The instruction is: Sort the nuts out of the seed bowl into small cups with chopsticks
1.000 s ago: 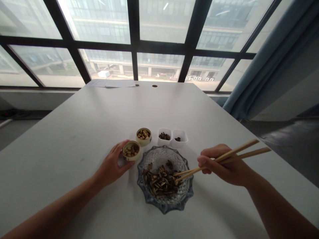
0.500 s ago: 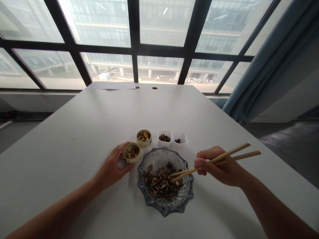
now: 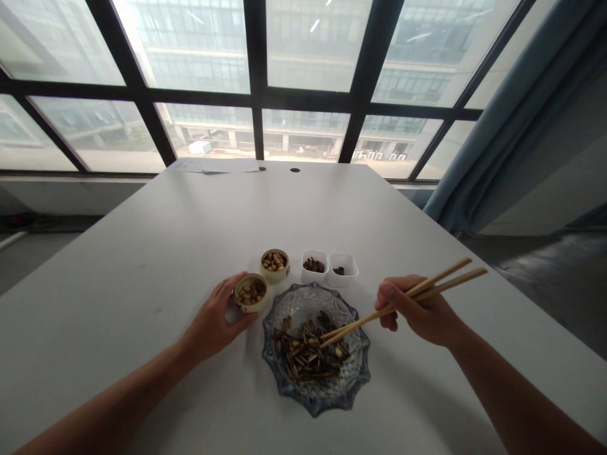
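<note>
My left hand (image 3: 215,319) is curled around a small cream bowl (image 3: 250,308) of light brown nuts, at the left of a glass bowl. A pair of wooden chopsticks (image 3: 420,291) is gripped in my right hand (image 3: 417,309). Their tips are close together among the dark striped sunflower seeds (image 3: 308,360) in the scalloped glass bowl (image 3: 320,404). Whether the tips pinch anything is too small to tell. Behind the held bowl stands a second cream bowl (image 3: 274,273) with peanuts or similar pale brown nuts.
Two white plastic cups stand side by side behind the glass bowl: the left cup (image 3: 313,276) has several dark seeds, the right cup (image 3: 348,278) only a few. Papers (image 3: 215,165) lie at the table's far edge, before the window. A blue curtain (image 3: 474,158) hangs at right.
The chopstick tips have shifted slightly left within the seeds and drawn closer together. My right hand has tilted a little. My left hand stays on the cream bowl.
</note>
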`<move>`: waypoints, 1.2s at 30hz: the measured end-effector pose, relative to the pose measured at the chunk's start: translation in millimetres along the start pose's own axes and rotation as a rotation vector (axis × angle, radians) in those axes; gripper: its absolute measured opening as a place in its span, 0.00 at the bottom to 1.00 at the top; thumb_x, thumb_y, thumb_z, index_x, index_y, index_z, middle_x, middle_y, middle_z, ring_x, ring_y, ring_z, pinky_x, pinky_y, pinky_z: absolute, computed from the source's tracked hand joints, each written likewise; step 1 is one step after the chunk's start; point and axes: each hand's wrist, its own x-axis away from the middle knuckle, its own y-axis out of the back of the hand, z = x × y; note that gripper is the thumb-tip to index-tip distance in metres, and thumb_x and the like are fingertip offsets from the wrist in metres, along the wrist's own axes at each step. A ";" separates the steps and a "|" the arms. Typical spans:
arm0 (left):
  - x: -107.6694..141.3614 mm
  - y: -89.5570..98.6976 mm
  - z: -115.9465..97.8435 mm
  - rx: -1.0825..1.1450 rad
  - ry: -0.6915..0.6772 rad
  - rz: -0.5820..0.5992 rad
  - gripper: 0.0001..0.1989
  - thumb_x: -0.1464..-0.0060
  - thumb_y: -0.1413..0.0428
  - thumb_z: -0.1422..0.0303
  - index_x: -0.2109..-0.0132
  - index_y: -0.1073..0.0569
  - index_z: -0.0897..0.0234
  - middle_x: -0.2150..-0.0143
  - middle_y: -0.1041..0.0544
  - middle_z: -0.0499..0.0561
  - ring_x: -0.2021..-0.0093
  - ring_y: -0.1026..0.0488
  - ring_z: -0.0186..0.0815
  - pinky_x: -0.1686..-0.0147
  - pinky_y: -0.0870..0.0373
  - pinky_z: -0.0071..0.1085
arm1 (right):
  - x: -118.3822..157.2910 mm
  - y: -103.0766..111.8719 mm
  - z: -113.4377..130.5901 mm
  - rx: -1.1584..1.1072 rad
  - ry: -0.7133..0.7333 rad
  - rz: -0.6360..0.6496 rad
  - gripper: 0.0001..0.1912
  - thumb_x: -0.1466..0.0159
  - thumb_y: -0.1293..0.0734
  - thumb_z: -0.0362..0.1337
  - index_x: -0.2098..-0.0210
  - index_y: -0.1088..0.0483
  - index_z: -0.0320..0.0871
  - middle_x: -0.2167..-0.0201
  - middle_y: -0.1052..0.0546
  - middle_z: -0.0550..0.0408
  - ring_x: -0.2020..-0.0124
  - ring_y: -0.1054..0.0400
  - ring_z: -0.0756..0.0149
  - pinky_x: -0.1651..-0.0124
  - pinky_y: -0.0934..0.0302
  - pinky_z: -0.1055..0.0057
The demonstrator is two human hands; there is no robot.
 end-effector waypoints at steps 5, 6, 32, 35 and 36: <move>1.2 -0.7 0.9 -0.003 -0.003 0.003 0.33 0.44 0.39 0.58 0.35 0.37 0.60 0.37 0.28 0.59 0.38 0.30 0.49 0.38 0.32 0.46 | 0.0 -2.9 -2.5 0.073 -0.005 0.073 0.28 0.33 0.35 0.56 0.77 0.25 0.39 0.86 0.24 0.50 0.85 0.31 0.69 0.82 0.37 0.78; 1.4 -0.8 0.9 -0.003 -0.006 0.008 0.33 0.44 0.39 0.58 0.35 0.37 0.59 0.37 0.29 0.59 0.38 0.30 0.49 0.38 0.32 0.46 | 0.2 -3.3 -2.4 0.080 -0.004 0.081 0.28 0.33 0.35 0.55 0.77 0.25 0.39 0.86 0.24 0.50 0.85 0.31 0.69 0.82 0.37 0.78; 2.2 -2.6 1.7 0.004 -0.006 0.038 0.33 0.43 0.40 0.58 0.34 0.39 0.60 0.36 0.30 0.61 0.36 0.32 0.49 0.37 0.33 0.49 | 0.3 -8.6 -0.8 0.086 0.055 0.133 0.26 0.31 0.35 0.51 0.77 0.26 0.39 0.84 0.24 0.50 0.83 0.31 0.70 0.80 0.37 0.78; 2.0 -2.5 1.1 0.007 -0.002 0.037 0.33 0.43 0.40 0.58 0.34 0.40 0.60 0.35 0.31 0.62 0.36 0.32 0.50 0.37 0.34 0.49 | 0.4 -10.0 -0.9 0.070 0.046 0.152 0.27 0.31 0.36 0.53 0.77 0.26 0.38 0.83 0.24 0.50 0.82 0.31 0.69 0.79 0.38 0.77; 2.0 -2.4 1.1 0.007 -0.002 0.038 0.33 0.43 0.40 0.58 0.34 0.40 0.60 0.35 0.31 0.62 0.36 0.32 0.50 0.37 0.34 0.50 | 0.5 -10.3 -1.1 0.063 0.042 0.151 0.27 0.31 0.36 0.53 0.77 0.26 0.38 0.83 0.24 0.50 0.82 0.31 0.69 0.79 0.38 0.77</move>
